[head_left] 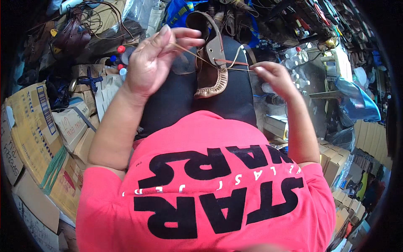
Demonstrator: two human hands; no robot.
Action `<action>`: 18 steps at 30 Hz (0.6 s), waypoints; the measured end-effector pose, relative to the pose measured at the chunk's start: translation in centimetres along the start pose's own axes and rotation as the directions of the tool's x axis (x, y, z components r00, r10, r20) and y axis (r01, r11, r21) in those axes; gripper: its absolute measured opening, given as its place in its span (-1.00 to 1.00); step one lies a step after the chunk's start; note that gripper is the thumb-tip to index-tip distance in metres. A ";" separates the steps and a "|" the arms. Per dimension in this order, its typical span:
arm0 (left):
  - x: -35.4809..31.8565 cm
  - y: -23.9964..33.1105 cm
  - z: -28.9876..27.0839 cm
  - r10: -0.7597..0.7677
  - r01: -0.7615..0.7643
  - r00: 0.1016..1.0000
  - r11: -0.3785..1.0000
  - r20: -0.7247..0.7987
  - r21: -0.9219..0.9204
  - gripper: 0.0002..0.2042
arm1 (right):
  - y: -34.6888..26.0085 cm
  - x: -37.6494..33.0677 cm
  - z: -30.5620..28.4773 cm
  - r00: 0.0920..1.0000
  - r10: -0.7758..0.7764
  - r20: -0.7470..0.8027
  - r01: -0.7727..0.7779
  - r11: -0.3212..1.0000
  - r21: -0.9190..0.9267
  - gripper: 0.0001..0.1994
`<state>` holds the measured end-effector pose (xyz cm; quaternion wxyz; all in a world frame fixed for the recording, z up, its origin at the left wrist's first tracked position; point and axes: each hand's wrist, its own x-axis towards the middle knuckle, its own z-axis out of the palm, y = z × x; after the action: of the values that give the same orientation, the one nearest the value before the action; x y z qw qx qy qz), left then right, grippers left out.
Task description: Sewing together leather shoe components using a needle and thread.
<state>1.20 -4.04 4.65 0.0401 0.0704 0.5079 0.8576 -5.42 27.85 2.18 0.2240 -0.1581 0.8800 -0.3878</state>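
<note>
Two bare hands work a brown leather shoe (212,63) resting on the person's dark-clad lap. Left hand (151,63) pinches a tan lace (191,52) up and left of the shoe; right hand (273,75) apparently grips the lace's other end. Cardboard boxes (33,126), contents unseen, sit below the left hand.
</note>
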 end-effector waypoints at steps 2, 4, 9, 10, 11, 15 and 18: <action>0.3 -0.9 1.6 -0.070 0.079 0.997 0.895 0.037 -0.440 -0.55 | 0.2 0.2 1.4 1.000 0.011 -0.004 -0.012 0.974 -0.227 -0.73; 0.4 -1.7 -0.7 -0.074 0.093 0.995 0.892 0.059 -0.442 -0.55 | 1.5 0.3 2.1 0.957 -0.289 -0.006 0.220 0.741 -0.635 -0.70; -0.3 0.1 -0.4 -0.172 0.050 0.919 0.944 -0.355 -0.328 -0.53 | 4.6 -0.4 3.4 0.866 -0.488 -0.107 0.314 0.698 -0.643 -0.65; -1.0 0.3 -3.5 -0.156 0.097 0.978 0.926 -0.136 -0.364 -0.53 | 5.5 -0.8 3.0 0.882 -0.461 -0.099 0.280 0.681 -0.677 -0.65; -1.6 0.2 -3.8 -0.183 0.122 0.971 0.934 -0.157 -0.336 -0.52 | 6.0 -1.0 2.7 0.895 -0.436 -0.091 0.248 0.658 -0.711 -0.65; -1.8 -0.3 -5.1 -0.234 0.167 0.942 0.949 -0.239 -0.268 -0.53 | 6.4 -1.7 3.7 0.895 -0.431 -0.117 0.251 0.702 -0.667 -0.61; -0.7 1.9 -10.1 -0.154 0.336 0.908 0.823 -0.390 0.458 -0.57 | 7.6 -1.8 2.5 0.987 0.038 -0.158 -0.007 0.981 0.194 -0.69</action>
<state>0.26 -13.75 1.44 0.0440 -0.1356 0.7226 0.6765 -3.40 32.05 -4.57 0.1708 -0.0939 0.8553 -0.4800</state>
